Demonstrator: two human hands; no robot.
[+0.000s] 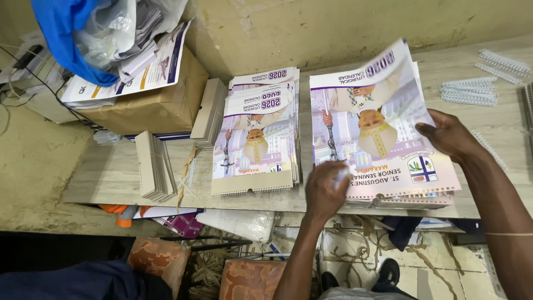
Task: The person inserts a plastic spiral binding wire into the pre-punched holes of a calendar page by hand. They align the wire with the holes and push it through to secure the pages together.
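Left hand: the left hand (pixel 326 189) rests on the lower left corner of the top calendar (pixel 383 128), fingers curled shut on its edge.
Right hand: the right hand (pixel 451 136) grips the right edge of the same calendar, fingers closed on the sheet and lifting it slightly.
Calendar: it lies on a pile at the right of the surface (pixel 111 172), its bound edge toward the person.
Second pile: another calendar stack (pixel 258 133) sits just beside it on the left.
Card: grey card stacks (pixel 154 166) lie further left.
Binding: white plastic binding combs (pixel 472 91) lie at the far right of the surface.
Box: a brown cardboard box (pixel 161 103) with papers and a blue bag (pixel 64 33) stands at the far left.
Room: a worn yellowish wall (pixel 333 28) backs the pale wooden surface; below it the floor is cluttered with scraps.
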